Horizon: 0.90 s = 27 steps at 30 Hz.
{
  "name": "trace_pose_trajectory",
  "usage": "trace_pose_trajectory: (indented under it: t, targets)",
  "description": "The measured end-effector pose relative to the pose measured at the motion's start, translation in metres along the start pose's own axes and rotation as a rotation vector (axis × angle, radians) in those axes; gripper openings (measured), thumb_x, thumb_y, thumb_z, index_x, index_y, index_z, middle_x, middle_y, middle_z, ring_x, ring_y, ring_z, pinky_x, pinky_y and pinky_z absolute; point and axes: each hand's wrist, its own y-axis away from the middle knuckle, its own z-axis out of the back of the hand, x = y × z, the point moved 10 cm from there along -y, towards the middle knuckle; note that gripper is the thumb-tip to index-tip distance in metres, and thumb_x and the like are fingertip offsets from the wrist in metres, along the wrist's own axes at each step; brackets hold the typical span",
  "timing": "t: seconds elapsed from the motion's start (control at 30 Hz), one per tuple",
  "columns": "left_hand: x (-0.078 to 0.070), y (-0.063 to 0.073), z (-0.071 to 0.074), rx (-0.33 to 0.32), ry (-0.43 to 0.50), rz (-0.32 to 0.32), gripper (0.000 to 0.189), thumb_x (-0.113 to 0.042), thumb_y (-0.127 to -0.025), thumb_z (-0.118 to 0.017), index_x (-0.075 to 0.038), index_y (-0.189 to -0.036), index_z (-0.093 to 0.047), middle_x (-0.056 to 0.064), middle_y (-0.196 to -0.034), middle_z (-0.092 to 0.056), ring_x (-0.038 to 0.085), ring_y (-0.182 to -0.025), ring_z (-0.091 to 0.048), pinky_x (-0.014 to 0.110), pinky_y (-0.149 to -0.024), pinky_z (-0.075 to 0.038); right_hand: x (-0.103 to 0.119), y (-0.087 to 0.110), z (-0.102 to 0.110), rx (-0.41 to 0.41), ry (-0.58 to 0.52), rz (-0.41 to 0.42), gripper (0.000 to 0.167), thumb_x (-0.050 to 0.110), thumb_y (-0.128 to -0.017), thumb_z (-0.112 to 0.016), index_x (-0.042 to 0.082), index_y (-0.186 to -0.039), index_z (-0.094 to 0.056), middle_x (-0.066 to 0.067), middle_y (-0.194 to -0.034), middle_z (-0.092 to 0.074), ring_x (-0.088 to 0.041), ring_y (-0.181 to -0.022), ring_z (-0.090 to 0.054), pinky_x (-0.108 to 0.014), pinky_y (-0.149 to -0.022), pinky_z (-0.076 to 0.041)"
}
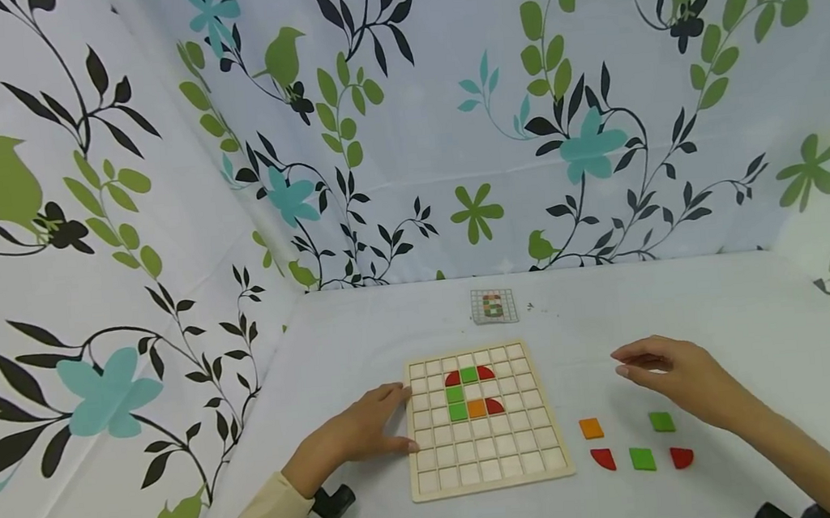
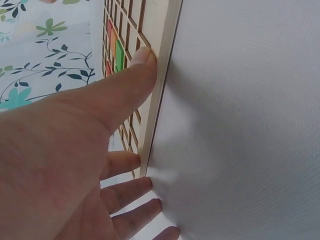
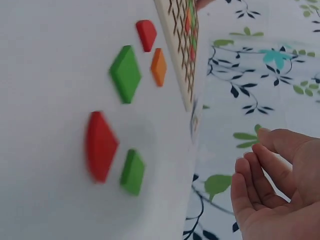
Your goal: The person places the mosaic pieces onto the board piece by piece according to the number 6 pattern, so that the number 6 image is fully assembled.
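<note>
A wooden grid board (image 1: 490, 470) lies on the white table, with red quarter-round, green square and orange square tiles set in some cells of its upper half. My left hand (image 1: 365, 425) rests at the board's left edge, thumb on the frame and fingers spread along the side; the left wrist view shows the thumb (image 2: 142, 60) touching the rim. Right of the board, my right hand (image 1: 676, 372) hovers with loosely bent fingers and nothing visible in it. Below it lie loose tiles: an orange square (image 1: 591, 428), green squares (image 1: 642, 459) and red quarter-rounds (image 1: 682, 457).
Behind the board lies a small printed card (image 1: 493, 306) showing a grid with a coloured pattern. A patterned cloth (image 1: 405, 130) with birds and leaves hangs at the back and left of the table (image 1: 361, 320).
</note>
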Motion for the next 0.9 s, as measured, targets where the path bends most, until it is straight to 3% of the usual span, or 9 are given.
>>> trace_pose_trajectory:
  t: [0.33,0.57,0.9]
  targets:
    - [0.001,0.0,-0.003,0.003,0.027,0.006,0.096,-0.055,-0.088,-0.083,-0.011,-0.162,-0.04,0.017,-0.168,-0.036,0.039,-0.155,-0.035,0.056,-0.125,-0.036,-0.053,0.028,-0.012,0.121,-0.088,-0.141,0.039,0.031,-0.101,-0.073,0.003,-0.128,-0.072,-0.012,-0.125,-0.075,-0.011,-0.101,-0.071,-0.02,-0.083,-0.061]
    - [0.001,-0.002,-0.003,0.0,0.022,0.006,0.096,-0.055,-0.088,-0.083,-0.011,-0.162,-0.04,0.016,-0.168,-0.036,0.038,-0.155,-0.035,0.056,-0.124,-0.036,-0.076,0.042,-0.017,0.138,-0.101,-0.092,0.036,0.022,-0.099,-0.076,-0.001,-0.127,-0.071,-0.014,-0.122,-0.075,0.007,-0.092,-0.064,-0.013,-0.08,-0.058]
    - [0.0,-0.002,-0.001,-0.004,0.019,0.012,0.096,-0.054,-0.088,-0.083,-0.01,-0.161,-0.041,0.017,-0.167,-0.037,0.039,-0.155,-0.035,0.056,-0.124,-0.036,-0.086,0.049,-0.022,0.165,-0.097,-0.091,0.045,0.028,-0.096,-0.08,0.004,-0.132,-0.068,-0.012,-0.132,-0.07,0.013,-0.102,-0.059,-0.012,-0.087,-0.056]
